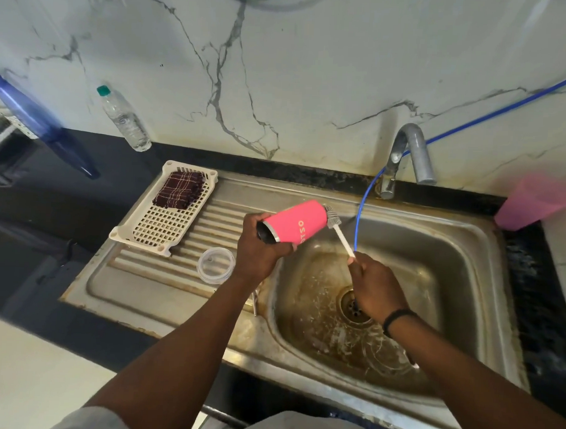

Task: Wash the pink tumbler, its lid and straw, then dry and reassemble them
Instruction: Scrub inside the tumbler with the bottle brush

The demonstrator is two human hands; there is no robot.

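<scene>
Left hand (260, 249) grips the pink metal tumbler (295, 221) sideways above the steel sink (460, 239). Right hand (377, 289) clutches a white-handled bottle brush (339, 230), bristles touching the tumbler's base.

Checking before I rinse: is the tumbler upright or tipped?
Tipped: the left hand holds the tumbler sideways, open mouth toward the camera.

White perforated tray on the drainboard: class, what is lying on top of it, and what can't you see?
A folded dark checked cloth lies at the far end of the white tray; the rest shows bare grid. Whatever is beneath the cloth is hidden.
</scene>
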